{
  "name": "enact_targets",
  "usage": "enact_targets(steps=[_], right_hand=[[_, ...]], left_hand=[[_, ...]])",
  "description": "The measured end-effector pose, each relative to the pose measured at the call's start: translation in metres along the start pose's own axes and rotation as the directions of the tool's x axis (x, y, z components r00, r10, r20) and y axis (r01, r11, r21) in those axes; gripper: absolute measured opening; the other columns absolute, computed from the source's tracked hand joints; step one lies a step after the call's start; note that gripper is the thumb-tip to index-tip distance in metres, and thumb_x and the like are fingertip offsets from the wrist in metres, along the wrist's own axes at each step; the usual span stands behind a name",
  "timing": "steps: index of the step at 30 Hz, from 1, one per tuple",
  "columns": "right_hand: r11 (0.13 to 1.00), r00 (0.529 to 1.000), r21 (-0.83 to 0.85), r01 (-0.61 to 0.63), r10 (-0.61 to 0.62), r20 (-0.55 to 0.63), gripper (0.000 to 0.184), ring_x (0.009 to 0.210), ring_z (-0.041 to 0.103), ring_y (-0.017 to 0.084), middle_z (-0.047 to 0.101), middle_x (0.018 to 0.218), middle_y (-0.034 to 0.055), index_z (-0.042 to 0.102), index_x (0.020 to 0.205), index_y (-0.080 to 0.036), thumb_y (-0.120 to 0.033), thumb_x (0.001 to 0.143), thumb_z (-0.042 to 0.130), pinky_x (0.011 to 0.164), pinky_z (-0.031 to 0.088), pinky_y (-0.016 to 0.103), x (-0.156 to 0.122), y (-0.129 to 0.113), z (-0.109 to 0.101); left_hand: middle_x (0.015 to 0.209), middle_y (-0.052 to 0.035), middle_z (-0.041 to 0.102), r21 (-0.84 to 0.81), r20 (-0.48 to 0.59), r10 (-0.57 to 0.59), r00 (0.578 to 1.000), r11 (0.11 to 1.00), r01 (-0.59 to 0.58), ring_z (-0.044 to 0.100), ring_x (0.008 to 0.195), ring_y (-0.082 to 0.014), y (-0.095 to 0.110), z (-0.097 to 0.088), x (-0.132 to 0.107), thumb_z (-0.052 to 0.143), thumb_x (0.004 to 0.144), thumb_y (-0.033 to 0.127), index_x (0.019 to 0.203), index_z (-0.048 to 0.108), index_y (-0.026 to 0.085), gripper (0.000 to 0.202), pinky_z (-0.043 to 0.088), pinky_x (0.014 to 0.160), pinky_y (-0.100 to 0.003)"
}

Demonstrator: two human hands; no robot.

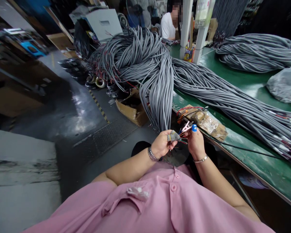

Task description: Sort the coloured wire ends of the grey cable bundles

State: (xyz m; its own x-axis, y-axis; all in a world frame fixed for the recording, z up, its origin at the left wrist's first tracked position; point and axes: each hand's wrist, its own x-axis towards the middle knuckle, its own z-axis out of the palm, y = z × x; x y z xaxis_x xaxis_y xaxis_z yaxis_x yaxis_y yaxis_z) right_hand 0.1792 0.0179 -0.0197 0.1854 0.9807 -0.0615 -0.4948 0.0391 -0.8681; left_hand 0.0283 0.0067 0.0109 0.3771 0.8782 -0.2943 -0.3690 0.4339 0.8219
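My left hand [163, 144], with grey covers on its fingers, is closed around the end of a cable. Thin coloured wires [183, 138] fan out from it toward my right hand [196, 142]. A blue cap covers my right thumb, and those fingers pinch at the wires; the exact grip is partly hidden. Just above the two hands, a pink clip [185, 127] sticks out by the bench edge. Behind it lies a worn wooden block [203, 123] with tape and red and black leads on it. A thick bundle of grey cables [160, 103] hangs down just beyond my left hand.
The green bench [252, 158] runs along the right, bearing long grey cables [228, 94], a coiled bundle [254, 51] and a plastic bag [286, 84]. An open cardboard box [132, 111] stands on the floor. Across the bench sits a person in a white shirt [167, 26].
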Motion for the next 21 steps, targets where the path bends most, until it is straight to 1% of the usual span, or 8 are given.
enact_targets(steps=[2, 4, 6, 9, 12, 16, 21], right_hand=[[0.986, 0.988, 0.092, -0.137, 0.129, 0.085, 0.044, 0.060, 0.055, 0.012, 0.064, 0.073, 0.0004, 0.066, 0.079, -0.021, -0.065, 0.077, 0.064, 0.057, 0.047, 0.026, 0.002, -0.002, 0.003], [0.962, 0.970, 0.159, -0.224, 0.204, 0.130, 0.044, 0.061, 0.057, 0.013, 0.065, 0.075, 0.0013, 0.066, 0.082, -0.022, -0.065, 0.075, 0.066, 0.058, 0.049, 0.028, 0.004, -0.004, 0.007], [0.948, 0.968, 0.209, -0.241, 0.220, 0.118, 0.041, 0.061, 0.056, 0.013, 0.065, 0.073, 0.0006, 0.065, 0.080, -0.022, -0.062, 0.073, 0.071, 0.057, 0.049, 0.027, 0.006, -0.005, 0.009], [0.935, 0.973, 0.270, -0.229, 0.217, 0.073, 0.038, 0.062, 0.056, 0.013, 0.065, 0.071, -0.0004, 0.064, 0.076, -0.021, -0.057, 0.069, 0.077, 0.058, 0.048, 0.025, 0.007, -0.006, 0.012], [0.932, 0.974, 0.282, -0.228, 0.221, 0.057, 0.038, 0.064, 0.056, 0.013, 0.065, 0.072, -0.0005, 0.064, 0.077, -0.021, -0.056, 0.069, 0.077, 0.060, 0.048, 0.025, 0.007, -0.006, 0.014], [0.927, 0.967, 0.273, -0.255, 0.244, 0.074, 0.042, 0.063, 0.056, 0.014, 0.064, 0.072, -0.0004, 0.062, 0.078, -0.023, -0.063, 0.071, 0.071, 0.059, 0.048, 0.027, 0.005, -0.006, 0.013], [0.905, 0.941, 0.263, -0.334, 0.302, 0.153, 0.052, 0.063, 0.059, 0.015, 0.067, 0.078, 0.0011, 0.061, 0.080, -0.023, -0.075, 0.073, 0.059, 0.058, 0.050, 0.028, 0.001, -0.008, 0.009]], left_hand=[[0.045, 0.0024, 0.054, 0.006, -0.003, -0.010, 1.000, 1.000, 0.010, 0.038, 0.033, -0.0051, -0.001, -0.001, 0.001, 0.071, 0.065, 0.031, 0.070, 0.059, 0.014, 0.021, 0.021, 0.033, -0.018], [0.045, 0.0023, 0.054, 0.011, -0.005, -0.011, 1.000, 1.000, 0.011, 0.038, 0.033, -0.0050, -0.001, -0.001, 0.003, 0.071, 0.065, 0.032, 0.069, 0.059, 0.014, 0.022, 0.021, 0.033, -0.018], [0.045, 0.0022, 0.054, 0.012, -0.006, -0.009, 1.000, 1.000, 0.010, 0.038, 0.033, -0.0050, -0.002, -0.001, 0.004, 0.071, 0.066, 0.032, 0.069, 0.058, 0.014, 0.022, 0.021, 0.033, -0.018], [0.045, 0.0022, 0.054, 0.017, -0.001, -0.013, 1.000, 1.000, 0.013, 0.039, 0.033, -0.0049, -0.004, -0.002, 0.004, 0.070, 0.067, 0.030, 0.069, 0.058, 0.014, 0.020, 0.021, 0.033, -0.018], [0.045, 0.0021, 0.054, 0.035, -0.006, -0.019, 1.000, 0.999, 0.019, 0.039, 0.033, -0.0048, -0.005, -0.002, 0.005, 0.070, 0.067, 0.030, 0.069, 0.058, 0.014, 0.020, 0.020, 0.033, -0.018], [0.046, 0.0026, 0.054, 0.048, -0.011, -0.019, 1.000, 0.999, 0.020, 0.038, 0.033, -0.0045, -0.005, -0.002, 0.004, 0.072, 0.066, 0.032, 0.070, 0.058, 0.014, 0.023, 0.020, 0.033, -0.018], [0.047, 0.0026, 0.055, 0.066, -0.017, 0.010, 1.000, 0.998, -0.009, 0.040, 0.033, -0.0049, -0.005, 0.000, -0.004, 0.075, 0.065, 0.039, 0.068, 0.056, 0.015, 0.031, 0.025, 0.033, -0.017]])
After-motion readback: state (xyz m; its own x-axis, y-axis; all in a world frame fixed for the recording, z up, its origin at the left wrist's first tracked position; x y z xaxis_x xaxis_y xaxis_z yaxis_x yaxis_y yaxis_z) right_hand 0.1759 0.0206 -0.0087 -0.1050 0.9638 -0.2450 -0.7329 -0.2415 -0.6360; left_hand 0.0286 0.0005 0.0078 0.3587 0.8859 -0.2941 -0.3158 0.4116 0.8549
